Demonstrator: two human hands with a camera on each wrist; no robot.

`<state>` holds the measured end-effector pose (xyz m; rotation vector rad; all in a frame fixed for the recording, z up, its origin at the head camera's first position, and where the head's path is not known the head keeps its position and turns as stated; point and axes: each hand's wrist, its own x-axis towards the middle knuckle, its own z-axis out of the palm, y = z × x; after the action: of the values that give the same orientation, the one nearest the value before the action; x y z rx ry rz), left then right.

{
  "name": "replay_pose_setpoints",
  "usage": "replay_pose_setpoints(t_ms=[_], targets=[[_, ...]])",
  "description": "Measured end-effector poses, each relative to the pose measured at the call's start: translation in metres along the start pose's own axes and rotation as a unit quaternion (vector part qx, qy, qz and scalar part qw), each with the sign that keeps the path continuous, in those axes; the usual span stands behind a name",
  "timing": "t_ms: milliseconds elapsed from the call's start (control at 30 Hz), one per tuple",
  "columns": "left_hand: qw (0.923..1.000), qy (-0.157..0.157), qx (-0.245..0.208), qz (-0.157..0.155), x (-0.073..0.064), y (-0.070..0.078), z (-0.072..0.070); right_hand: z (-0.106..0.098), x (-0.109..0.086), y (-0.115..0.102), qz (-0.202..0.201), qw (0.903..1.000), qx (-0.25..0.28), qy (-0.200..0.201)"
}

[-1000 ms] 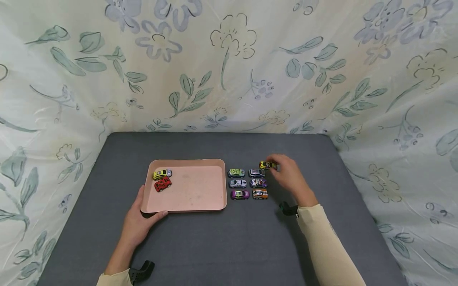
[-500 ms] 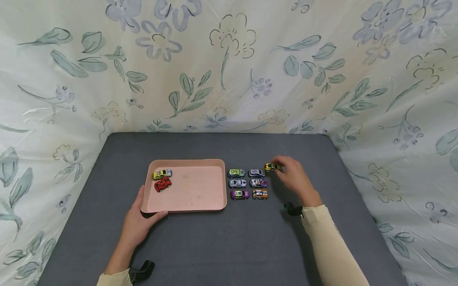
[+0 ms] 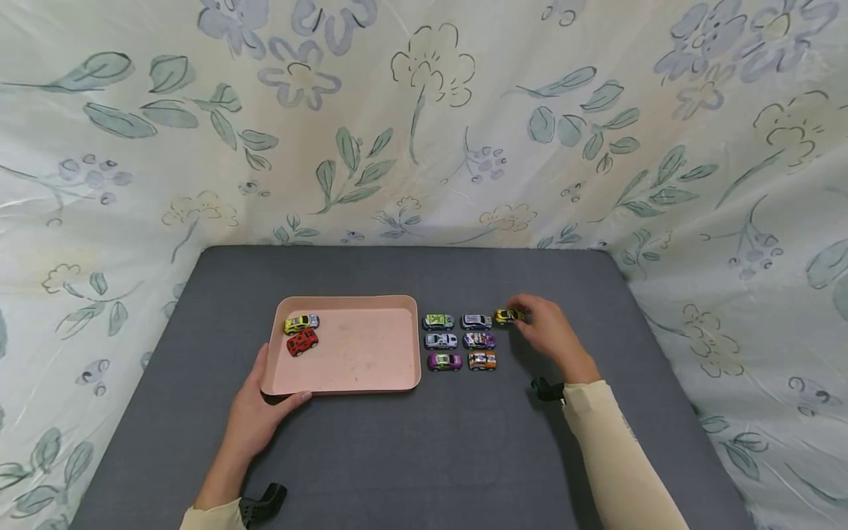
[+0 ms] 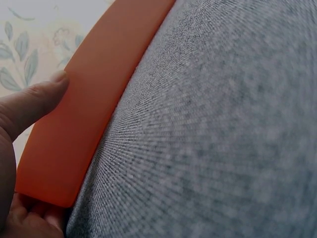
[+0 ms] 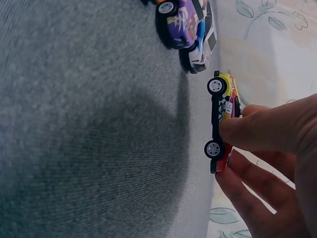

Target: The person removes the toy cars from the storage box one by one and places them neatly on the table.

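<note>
Left of the right hand (image 3: 548, 331), six toy cars stand in two columns on the desk (image 3: 424, 456), taking up the strip between that hand and the pink tray (image 3: 361, 353). Nearest its fingertips is a dark-and-silver car (image 3: 476, 322); on the person's side of it come a purple car (image 3: 479, 340) and an orange car (image 3: 482, 361). The column farther from the right hand, just beside the tray, has a green car (image 3: 438, 322), a white car (image 3: 440, 341) and a magenta car (image 3: 444, 361).

Thumb and fingers of the right hand pinch a yellow-and-red toy car (image 5: 227, 111); whether its wheels touch the desk is hard to tell. The left hand (image 3: 255, 412) grips the tray's near-left corner, thumb against the long wall. Forward and right of that hand, a yellow car (image 3: 301, 323) and a red car (image 3: 302, 342) sit close together inside.

Smooth and shallow, the tray has rounded corners and a raised rim between its two cars and the columns. Grey woven cloth covers the desk; the pinched car is glossy, with spoked wheels. Cloth stretches between the hands on the person's side, and past the right hand to the desk's edge, where floral fabric (image 3: 397, 147) hangs.
</note>
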<state>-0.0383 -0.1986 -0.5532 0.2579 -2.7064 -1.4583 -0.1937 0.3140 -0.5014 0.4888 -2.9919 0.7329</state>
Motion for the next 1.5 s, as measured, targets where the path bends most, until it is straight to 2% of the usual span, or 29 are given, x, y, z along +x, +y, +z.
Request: replay_pose_setpoints(t_ms=[300,833,1167,1500], targets=[[1.0000,0.002,-0.008,0.003,0.000,-0.001,0.000,0.003,0.000,0.006,0.005,0.9999,-0.002,-0.016],[1.0000,0.000,-0.004,0.001,0.000,-0.003,0.002,0.008,0.002,0.012,0.011,0.9997,0.001,-0.019],[1.0000,0.002,-0.002,0.000,0.000,-0.004,0.002,0.012,0.001,0.016,0.007,0.9999,0.002,-0.007],[1.0000,0.000,-0.006,-0.002,0.000,-0.003,0.003,0.012,0.000,0.017,0.015,0.9997,0.009,-0.017]])
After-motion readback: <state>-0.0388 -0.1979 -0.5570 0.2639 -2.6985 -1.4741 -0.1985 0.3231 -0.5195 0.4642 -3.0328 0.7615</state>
